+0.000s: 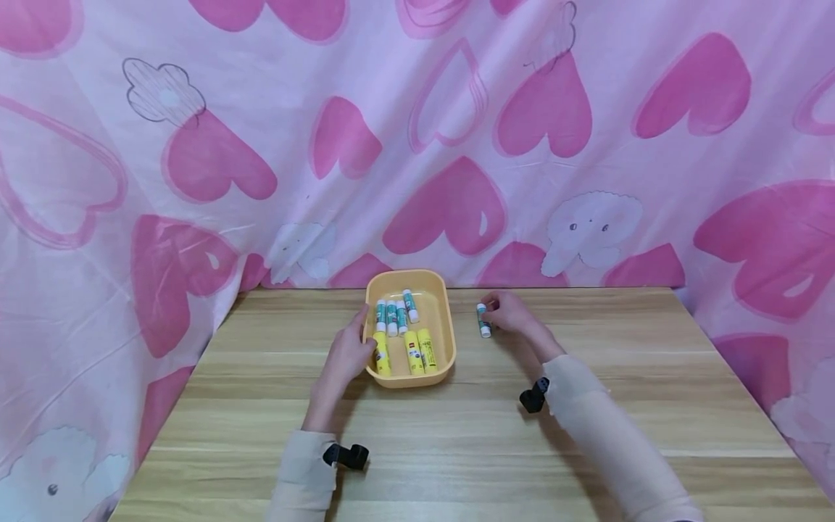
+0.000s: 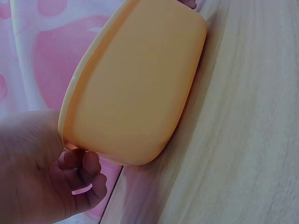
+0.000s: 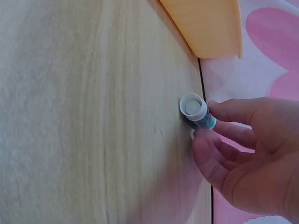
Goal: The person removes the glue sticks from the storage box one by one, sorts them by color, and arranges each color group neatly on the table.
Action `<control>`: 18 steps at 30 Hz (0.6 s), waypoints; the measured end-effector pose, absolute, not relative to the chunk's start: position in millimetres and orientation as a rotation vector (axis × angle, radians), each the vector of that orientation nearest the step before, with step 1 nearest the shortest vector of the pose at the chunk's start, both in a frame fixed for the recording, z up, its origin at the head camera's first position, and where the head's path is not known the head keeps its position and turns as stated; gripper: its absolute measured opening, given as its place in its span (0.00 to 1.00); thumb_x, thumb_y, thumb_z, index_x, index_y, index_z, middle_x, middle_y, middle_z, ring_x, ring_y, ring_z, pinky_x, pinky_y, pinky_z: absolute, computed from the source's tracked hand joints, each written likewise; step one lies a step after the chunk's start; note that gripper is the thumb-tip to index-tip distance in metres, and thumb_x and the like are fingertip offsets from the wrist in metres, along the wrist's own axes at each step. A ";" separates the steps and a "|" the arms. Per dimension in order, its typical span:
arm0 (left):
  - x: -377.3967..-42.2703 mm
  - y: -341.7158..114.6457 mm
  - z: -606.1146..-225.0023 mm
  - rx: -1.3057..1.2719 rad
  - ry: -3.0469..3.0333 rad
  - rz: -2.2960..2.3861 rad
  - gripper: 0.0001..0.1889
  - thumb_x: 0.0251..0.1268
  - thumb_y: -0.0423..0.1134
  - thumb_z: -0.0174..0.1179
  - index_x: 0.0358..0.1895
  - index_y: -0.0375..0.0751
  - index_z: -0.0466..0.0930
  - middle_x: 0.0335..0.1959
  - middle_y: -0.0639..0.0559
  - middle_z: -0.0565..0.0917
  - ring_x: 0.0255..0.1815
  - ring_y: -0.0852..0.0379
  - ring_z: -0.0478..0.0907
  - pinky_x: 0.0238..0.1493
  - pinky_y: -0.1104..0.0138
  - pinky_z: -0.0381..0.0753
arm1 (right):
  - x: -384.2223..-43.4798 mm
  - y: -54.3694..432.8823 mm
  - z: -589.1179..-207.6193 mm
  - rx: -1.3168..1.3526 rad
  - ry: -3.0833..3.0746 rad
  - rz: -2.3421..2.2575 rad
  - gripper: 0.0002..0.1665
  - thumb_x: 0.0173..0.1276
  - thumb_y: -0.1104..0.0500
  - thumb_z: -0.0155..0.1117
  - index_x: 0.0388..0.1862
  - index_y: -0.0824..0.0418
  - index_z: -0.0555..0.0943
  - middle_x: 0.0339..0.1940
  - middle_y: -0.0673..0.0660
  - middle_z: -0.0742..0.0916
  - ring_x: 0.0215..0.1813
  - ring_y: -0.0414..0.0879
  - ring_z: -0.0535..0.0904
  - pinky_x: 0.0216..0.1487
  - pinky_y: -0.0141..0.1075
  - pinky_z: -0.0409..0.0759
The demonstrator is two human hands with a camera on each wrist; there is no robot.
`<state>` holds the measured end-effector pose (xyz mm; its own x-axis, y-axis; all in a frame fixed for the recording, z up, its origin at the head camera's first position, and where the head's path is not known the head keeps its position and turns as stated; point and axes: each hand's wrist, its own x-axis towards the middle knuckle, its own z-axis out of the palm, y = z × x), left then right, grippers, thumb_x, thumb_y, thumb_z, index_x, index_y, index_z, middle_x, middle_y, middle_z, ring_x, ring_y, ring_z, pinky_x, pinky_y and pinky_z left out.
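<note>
The surface point(image 1: 430, 457) is pale wood with streaky grain running from side to side. Near its far edge stands a light orange tray point(image 1: 437, 308); to the tray's right, apart from it, lies a white-ended tube point(image 1: 483, 322) with a teal label.

Pale sleeves point(image 1: 607, 428), black wrist cameras point(image 1: 346, 456)

- No txt, brand or no. legible in any view.
- Yellow tubes point(image 1: 414, 355) in tray point(image 1: 449, 326): dark print, plus small red mark on middle one; too tiny to read.
- Teal/wht tubes point(image 1: 392, 319) in tray: label print blurred, can't read.
- Single tube point(image 1: 483, 319) at R hand point(image 1: 512, 313): teal label, wording illegible, incl. wrist-cam view.
</note>
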<state>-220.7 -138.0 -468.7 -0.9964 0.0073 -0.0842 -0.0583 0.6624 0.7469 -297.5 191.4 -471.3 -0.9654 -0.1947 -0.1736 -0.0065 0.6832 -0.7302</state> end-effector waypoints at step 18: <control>-219.0 -138.6 -469.0 -0.020 2.805 1.259 0.38 0.67 0.33 0.54 0.80 0.44 0.51 0.77 0.42 0.62 0.59 0.48 0.73 0.61 0.56 0.77 | -294.5 190.5 -448.5 -0.227 2.698 -1.165 0.26 0.71 0.58 0.58 0.65 0.69 0.72 0.38 0.61 0.80 0.29 0.48 0.75 0.30 0.36 0.75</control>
<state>-219.0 -138.6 -469.0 -0.9977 0.0155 -0.0663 -0.0392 0.6649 0.7459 -294.5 190.5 -448.5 -0.9695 -0.2158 -0.1161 -0.0634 0.6786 -0.7318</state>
